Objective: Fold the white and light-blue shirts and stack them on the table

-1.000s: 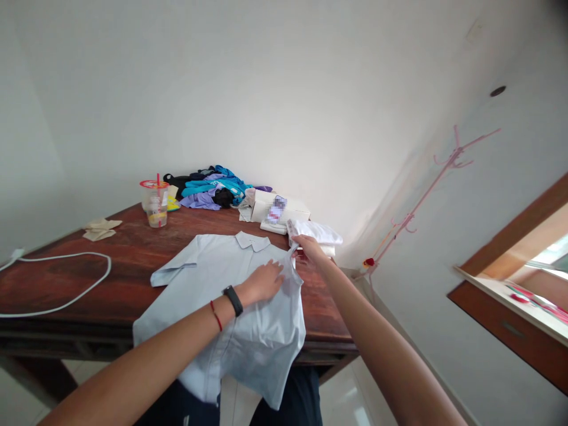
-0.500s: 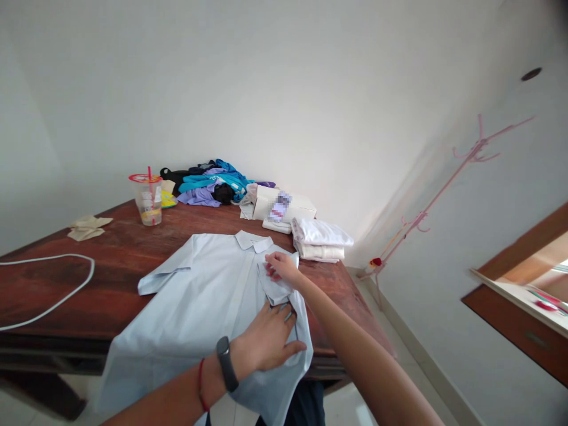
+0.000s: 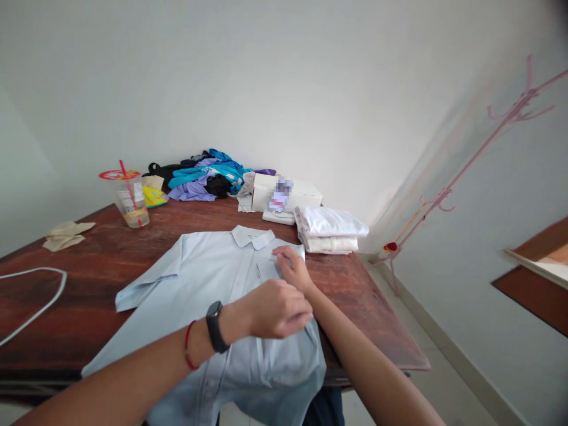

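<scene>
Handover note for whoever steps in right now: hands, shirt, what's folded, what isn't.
Left hand: curled loosely over the shirt's right side; can't tell whether it has a grip on the cloth.
Right hand: flat, pressing the folded-in sleeve below the collar.
Light blue shirt: spread on the wooden table, hem hanging off the near edge.
Done: right sleeve and side turned in.
Left: the other sleeve lies spread out; bottom not folded up.
Folded white clothes sit stacked beyond the shirt, near the table's right edge.

The light blue shirt (image 3: 208, 296) under the fingers (image 3: 284, 260) is thin, smooth, matt cloth. The table (image 3: 373, 307) beside them is dark red-brown wood with a low sheen. The cup (image 3: 126, 201) beyond them is clear plastic.
</scene>
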`<state>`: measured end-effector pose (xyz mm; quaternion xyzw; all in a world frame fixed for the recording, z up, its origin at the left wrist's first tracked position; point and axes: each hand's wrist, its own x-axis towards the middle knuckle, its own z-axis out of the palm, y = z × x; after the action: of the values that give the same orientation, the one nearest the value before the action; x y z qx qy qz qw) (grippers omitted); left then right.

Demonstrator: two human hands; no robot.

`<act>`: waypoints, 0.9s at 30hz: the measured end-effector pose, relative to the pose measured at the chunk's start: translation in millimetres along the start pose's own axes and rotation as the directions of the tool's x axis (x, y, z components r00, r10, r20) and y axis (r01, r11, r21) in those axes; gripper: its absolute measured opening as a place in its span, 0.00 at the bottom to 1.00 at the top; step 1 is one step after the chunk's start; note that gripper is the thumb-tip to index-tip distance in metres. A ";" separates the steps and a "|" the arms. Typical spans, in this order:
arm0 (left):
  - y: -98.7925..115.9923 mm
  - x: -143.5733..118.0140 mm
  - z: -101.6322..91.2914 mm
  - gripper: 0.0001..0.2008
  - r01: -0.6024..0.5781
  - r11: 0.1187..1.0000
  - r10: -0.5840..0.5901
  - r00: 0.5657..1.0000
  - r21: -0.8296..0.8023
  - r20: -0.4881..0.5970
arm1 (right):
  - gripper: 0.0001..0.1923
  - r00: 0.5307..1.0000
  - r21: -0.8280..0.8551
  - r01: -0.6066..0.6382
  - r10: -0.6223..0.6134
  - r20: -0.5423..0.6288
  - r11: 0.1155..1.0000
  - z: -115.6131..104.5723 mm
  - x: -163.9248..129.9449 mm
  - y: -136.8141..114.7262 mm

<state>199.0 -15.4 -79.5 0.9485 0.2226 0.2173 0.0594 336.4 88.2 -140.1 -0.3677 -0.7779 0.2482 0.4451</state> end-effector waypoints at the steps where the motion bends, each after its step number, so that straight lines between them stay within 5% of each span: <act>1: -10.9 3.1 0.5 0.13 0.065 0.997 -0.067 0.997 -0.045 -0.041 | 0.16 0.994 0.081 -0.059 0.066 -0.091 0.995 -4.7 1.1 2.1; 4: -36.6 5.6 13.0 0.13 0.191 0.966 -0.212 0.971 -0.175 -0.110 | 0.17 0.952 0.257 -0.157 0.215 -0.217 0.954 -17.4 2.6 8.9; 7: -48.4 0.7 30.3 0.11 0.212 0.947 -0.240 0.967 -0.243 -0.090 | 0.17 0.944 0.246 -0.146 0.210 -0.256 0.958 -23.2 2.6 12.6; 14: -46.6 -7.4 41.3 0.46 0.325 0.945 -0.328 0.924 0.047 0.196 | 0.18 0.931 0.249 -0.149 0.221 -0.292 0.957 -22.3 2.5 13.9; 27: -37.3 -8.4 34.9 0.36 0.187 0.977 -0.208 0.933 0.099 0.293 | 0.12 0.919 -0.121 -0.381 0.361 -0.160 0.917 -26.4 2.0 24.8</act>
<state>192.7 13.6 -121.9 0.9449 0.3125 0.0552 0.0811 367.5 106.4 -144.1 -0.5569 -0.6786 0.2437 0.4124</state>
